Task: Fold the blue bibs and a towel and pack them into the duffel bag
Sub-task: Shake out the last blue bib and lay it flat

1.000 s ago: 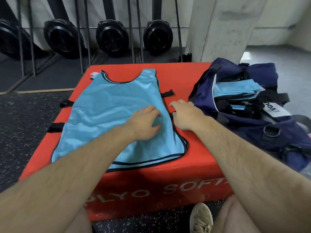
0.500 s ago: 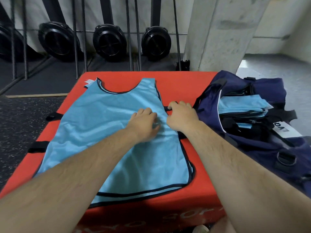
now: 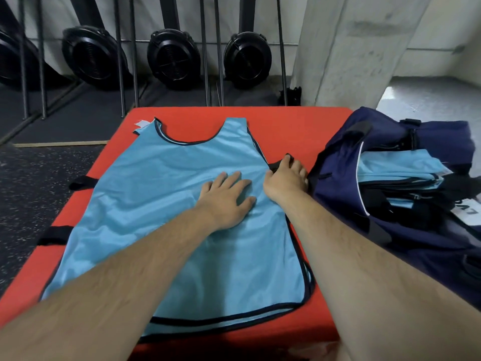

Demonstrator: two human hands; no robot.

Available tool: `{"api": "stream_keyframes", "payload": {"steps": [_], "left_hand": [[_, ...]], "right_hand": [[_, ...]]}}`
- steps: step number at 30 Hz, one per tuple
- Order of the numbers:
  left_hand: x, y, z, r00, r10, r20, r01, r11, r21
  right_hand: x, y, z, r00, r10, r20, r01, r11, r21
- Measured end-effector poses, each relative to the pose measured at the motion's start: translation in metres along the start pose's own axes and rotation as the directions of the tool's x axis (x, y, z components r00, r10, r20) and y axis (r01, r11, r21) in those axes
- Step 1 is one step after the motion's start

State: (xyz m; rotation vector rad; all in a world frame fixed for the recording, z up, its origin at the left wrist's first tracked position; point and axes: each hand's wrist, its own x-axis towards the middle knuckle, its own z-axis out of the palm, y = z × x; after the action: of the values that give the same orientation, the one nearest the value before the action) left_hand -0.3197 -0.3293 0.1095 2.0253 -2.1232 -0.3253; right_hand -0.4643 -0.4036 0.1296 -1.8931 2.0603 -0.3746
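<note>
**Bib laid flat, first fold about to start**

A blue bib [image 3: 182,204] lies spread face-up across the red plyo box [image 3: 299,131] in the middle of the frame, neck opening toward the top, hem toward the bottom. It looks smoothed and not yet folded, so the step in hand is most likely the first lengthwise fold.

The left hand [image 3: 226,198] rests flat on the cloth just right of the bib's centre, fingers straight and slightly spread, pressing it down and holding nothing. The right hand [image 3: 285,181] sits at the bib's right edge, its fingers curled over the black side strap [image 3: 276,165] there; it appears to be gripping the strap, though the thumb is hidden.

The next move probably calls for lifting that right edge and carrying it leftward over the pinning hand, keeping the slippery fabric from sliding on the box.

At the right of the frame, just beside the box, the navy duffel bag [image 3: 390,256] lies open with a stack of folded bibs [image 3: 398,169] already inside. No towel can be made out.
</note>
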Motion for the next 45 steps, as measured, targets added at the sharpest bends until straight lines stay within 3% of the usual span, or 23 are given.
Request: {"api": "stream_keyframes", "payload": {"steps": [2,4,6,8,11,13,17,20,23,25,28,31,35,38,41,45], "left_hand": [[0.002,-0.004,-0.002,1.000,-0.008,-0.027,0.006,0.998,-0.055],[0.002,-0.012,-0.008,0.996,-0.041,-0.079,0.036,0.997,-0.073],[-0.001,-0.025,-0.012,0.987,-0.098,-0.130,0.093,0.995,-0.040],[-0.009,-0.042,-0.015,0.970,-0.189,-0.152,0.193,0.981,0.011],[-0.026,-0.061,-0.014,0.938,-0.330,-0.104,0.336,0.941,0.045],[-0.037,-0.062,-0.013,0.927,-0.373,-0.041,0.373,0.928,0.015],[-0.049,-0.053,-0.011,0.943,-0.331,0.010,0.331,0.943,0.015],[-0.052,-0.065,-0.020,0.960,-0.270,-0.069,0.269,0.963,-0.024],[-0.056,-0.094,-0.036,0.950,-0.265,-0.165,0.278,0.958,0.064],[-0.063,-0.117,-0.038,0.935,-0.320,-0.153,0.336,0.938,0.088],[-0.070,-0.136,-0.032,0.934,-0.355,-0.047,0.355,0.935,-0.013],[-0.067,-0.150,-0.039,0.945,-0.306,-0.117,0.283,0.942,-0.178],[-0.079,-0.180,-0.061,0.914,-0.325,-0.243,0.302,0.945,-0.126],[-0.090,-0.204,-0.073,0.856,-0.413,-0.310,0.405,0.910,-0.092],[-0.094,-0.227,-0.077,0.808,-0.500,-0.312,0.500,0.862,-0.089],[-0.087,-0.243,-0.077,0.792,-0.516,-0.325,0.480,0.856,-0.190]], "right_hand": [[-0.007,-0.004,0.001,0.994,-0.070,-0.079,0.059,0.989,-0.133],[-0.016,-0.014,0.003,0.960,-0.244,-0.136,0.209,0.949,-0.235],[-0.029,-0.031,0.009,0.899,-0.429,-0.083,0.404,0.889,-0.214],[-0.045,-0.048,0.019,0.852,-0.520,0.055,0.522,0.841,-0.144],[-0.058,-0.051,0.035,0.842,-0.463,0.276,0.509,0.851,-0.126],[-0.059,-0.043,0.038,0.839,-0.428,0.336,0.504,0.845,-0.181],[-0.057,-0.031,0.030,0.836,-0.421,0.351,0.515,0.824,-0.238],[-0.057,-0.040,0.026,0.851,-0.410,0.327,0.505,0.810,-0.298],[-0.069,-0.069,0.032,0.827,-0.509,0.238,0.559,0.785,-0.266],[-0.082,-0.094,0.043,0.782,-0.586,0.211,0.621,0.761,-0.189],[-0.104,-0.123,0.064,0.742,-0.630,0.228,0.665,0.735,-0.134],[-0.119,-0.138,0.078,0.744,-0.624,0.239,0.661,0.739,-0.129],[-0.125,-0.176,0.084,0.742,-0.652,0.156,0.663,0.748,-0.032],[-0.128,-0.202,0.101,0.726,-0.668,0.162,0.676,0.737,0.009],[-0.135,-0.204,0.121,0.744,-0.641,0.190,0.658,0.752,-0.038],[-0.132,-0.201,0.128,0.748,-0.632,0.205,0.657,0.749,-0.086]]}}
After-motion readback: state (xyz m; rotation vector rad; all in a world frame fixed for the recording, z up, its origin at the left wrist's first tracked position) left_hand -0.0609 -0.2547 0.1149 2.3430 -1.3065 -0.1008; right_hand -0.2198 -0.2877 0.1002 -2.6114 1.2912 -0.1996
